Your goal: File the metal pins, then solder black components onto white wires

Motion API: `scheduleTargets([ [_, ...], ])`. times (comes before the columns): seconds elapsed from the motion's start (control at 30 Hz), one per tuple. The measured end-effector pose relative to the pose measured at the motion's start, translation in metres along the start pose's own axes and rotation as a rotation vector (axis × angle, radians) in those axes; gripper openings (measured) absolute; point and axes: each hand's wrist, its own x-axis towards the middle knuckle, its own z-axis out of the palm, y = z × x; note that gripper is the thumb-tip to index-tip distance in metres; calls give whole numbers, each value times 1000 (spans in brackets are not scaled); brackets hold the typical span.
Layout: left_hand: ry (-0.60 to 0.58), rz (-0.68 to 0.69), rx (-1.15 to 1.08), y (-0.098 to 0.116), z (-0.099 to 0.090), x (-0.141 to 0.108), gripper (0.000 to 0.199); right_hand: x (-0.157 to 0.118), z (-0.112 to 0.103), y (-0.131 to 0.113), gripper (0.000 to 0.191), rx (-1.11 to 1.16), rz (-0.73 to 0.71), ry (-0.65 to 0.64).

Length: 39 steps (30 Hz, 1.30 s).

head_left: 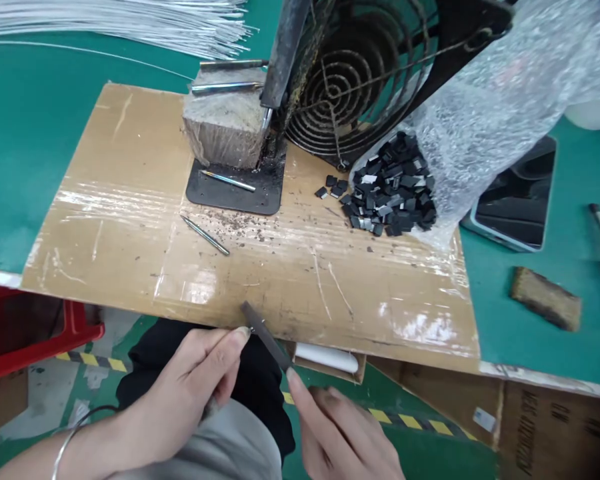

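My left hand (207,370) is closed in a pinch on a thin metal tip (251,329); only its point shows past my thumb, and the rest is hidden in my fingers. In my right hand (340,427) is a flat dark file (266,337), my forefinger stretched along it. The file's blade slants across the metal tip and seems to touch it, just at the cardboard's front edge. A loose soldering iron tip (205,235) lies on the cardboard, and a second soldering iron tip (229,180) rests on the black base plate (225,198).
A wrapped block (225,133) stands beside a soldering iron (285,53) and a fan with a wire guard (340,93). Small black parts (393,190) spill from a bubble-wrap bag (480,113). White wires (130,20), a phone (513,193) and a brown sponge (545,298) lie around the cardboard (120,233).
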Motion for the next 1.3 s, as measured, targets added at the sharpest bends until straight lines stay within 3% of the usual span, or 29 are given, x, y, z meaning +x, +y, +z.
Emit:
scheduleTargets([
  [0.13, 3, 3, -7, -2, 1, 1, 61, 7, 12, 3, 66, 16, -34, 26],
  [0.23, 51, 21, 64, -3, 2, 0, 57, 4, 9, 0, 65, 40, 7, 7],
  [0.4, 171, 157, 274, -10, 5, -2, 46, 7, 1, -5, 67, 6, 28, -3],
  [0.5, 180, 237, 325, -14, 6, -2, 45, 16, 4, -4, 66, 19, -17, -20],
  [0.6, 183, 269, 340, -15, 6, -2, 47, 13, 0, -7, 65, 45, 28, -13],
  [0.87, 200, 268, 368, -13, 5, -1, 46, 18, 4, -5, 71, -19, 1, 2],
  [1.1, 186, 250, 393, -17, 5, -3, 45, 10, -9, -9, 63, 26, 16, -60],
  [1.3, 190, 269, 361, -16, 7, -2, 46, 18, 1, -6, 64, -10, -22, -25],
])
